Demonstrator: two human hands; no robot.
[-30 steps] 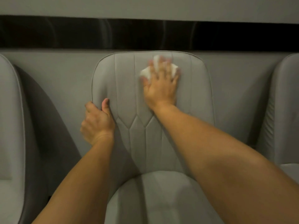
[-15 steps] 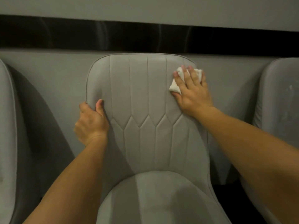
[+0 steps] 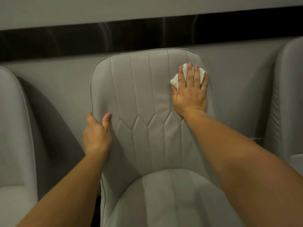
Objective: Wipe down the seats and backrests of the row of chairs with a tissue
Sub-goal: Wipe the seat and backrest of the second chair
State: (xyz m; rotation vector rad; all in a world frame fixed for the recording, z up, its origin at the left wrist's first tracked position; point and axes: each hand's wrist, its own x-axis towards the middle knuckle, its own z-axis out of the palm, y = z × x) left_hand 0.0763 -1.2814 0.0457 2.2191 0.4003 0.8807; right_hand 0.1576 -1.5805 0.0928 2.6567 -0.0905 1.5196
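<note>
While pressed flat, tissue (image 3: pixel 188 76) under right hand (image 3: pixel 191 94)

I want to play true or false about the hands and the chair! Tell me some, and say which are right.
1. The right hand presses a white tissue flat on the backrest. True.
2. The tissue is on the seat. False: it is high on the backrest, near its right edge.
3. The left hand grips the backrest's left edge, thumb in front. True.
4. The left hand holds a second tissue. False: it holds only the chair.
5. Another chair stands on the left side. True.
6. The chair is bright red. False: it is grey.
</note>
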